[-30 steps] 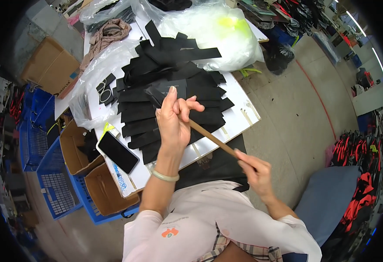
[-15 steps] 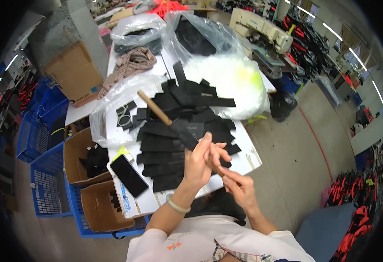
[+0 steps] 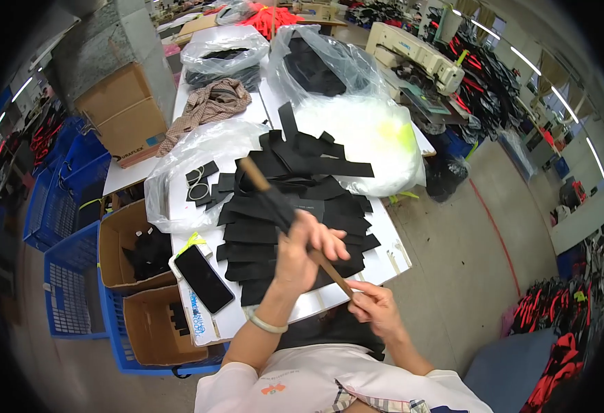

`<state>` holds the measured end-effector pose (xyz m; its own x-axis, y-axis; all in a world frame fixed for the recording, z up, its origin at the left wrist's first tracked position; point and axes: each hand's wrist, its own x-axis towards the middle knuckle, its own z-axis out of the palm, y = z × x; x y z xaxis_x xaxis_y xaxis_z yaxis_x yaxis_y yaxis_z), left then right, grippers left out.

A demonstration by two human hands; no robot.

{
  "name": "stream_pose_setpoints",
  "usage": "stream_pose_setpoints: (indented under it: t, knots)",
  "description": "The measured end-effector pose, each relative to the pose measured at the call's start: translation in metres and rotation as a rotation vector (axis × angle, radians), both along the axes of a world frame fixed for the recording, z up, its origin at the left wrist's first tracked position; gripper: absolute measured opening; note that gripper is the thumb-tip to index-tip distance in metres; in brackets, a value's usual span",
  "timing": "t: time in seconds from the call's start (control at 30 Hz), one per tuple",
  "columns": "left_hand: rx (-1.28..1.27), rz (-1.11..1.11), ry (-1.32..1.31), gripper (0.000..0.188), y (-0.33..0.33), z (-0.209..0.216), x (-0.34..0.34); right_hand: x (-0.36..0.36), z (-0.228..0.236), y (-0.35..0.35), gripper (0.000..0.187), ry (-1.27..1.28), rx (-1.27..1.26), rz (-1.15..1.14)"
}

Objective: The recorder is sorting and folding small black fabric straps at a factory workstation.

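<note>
A thin wooden stick runs slantwise over the table's near part. Black fabric covers its middle, perhaps a narrow strip around it; the overlap with my hand hides how it sits. My left hand is closed around the stick and the lower end of this fabric, with the fingertips partly loose. Lower right, my right hand pinches the stick's near end. Behind and below both hands lie many overlapping black fabric strips, spread in rows. The stick's far end is blurred.
A phone lies at the table's left edge, near scissors. Plastic bags and a checked cloth lie farther back. Cardboard boxes and blue crates stand left; a sewing machine stands back right.
The stick has slid toward my right hand, so its near end now shows below my left hand. My left hand has moved slightly left and down, and its fingers have curled more.
</note>
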<state>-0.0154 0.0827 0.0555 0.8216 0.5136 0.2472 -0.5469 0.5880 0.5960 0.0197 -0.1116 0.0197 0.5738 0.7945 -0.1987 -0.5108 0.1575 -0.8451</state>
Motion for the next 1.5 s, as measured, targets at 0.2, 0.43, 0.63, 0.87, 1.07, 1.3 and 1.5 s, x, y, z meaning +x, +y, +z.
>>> stream_pose_setpoints:
  t: [0.2, 0.43, 0.63, 0.87, 1.07, 1.3, 1.5]
  knots:
    - [-0.043, 0.45, 0.297, 0.061, 0.043, -0.006, -0.005, 0.04, -0.029, -0.158, 0.028, -0.118, -0.44, -0.237]
    - [-0.093, -0.433, 0.38, 0.032, -0.025, -0.038, 0.009, 0.088, -0.078, -0.106, 0.024, -1.178, -0.949, -0.489]
    - [-0.187, -0.901, 0.296, 0.025, -0.047, -0.03, 0.003, 0.134, -0.103, -0.038, 0.024, -1.661, -0.79, -0.51]
    - [-0.216, -1.201, 0.256, 0.022, -0.056, -0.034, -0.01, 0.087, 0.037, 0.024, 0.028, -0.261, 0.057, 0.196]
    - [0.033, -0.706, 0.383, 0.03, -0.06, -0.025, -0.013, 0.089, 0.036, 0.027, 0.014, -0.336, -0.046, 0.091]
    - [0.225, -0.587, 0.592, 0.02, -0.045, -0.024, -0.036, 0.075, 0.023, 0.054, 0.012, -0.498, -0.134, -0.01]
    - [0.052, -0.466, 0.459, 0.027, -0.025, -0.029, -0.035, 0.054, 0.029, 0.081, 0.009, -0.64, -0.119, 0.08]
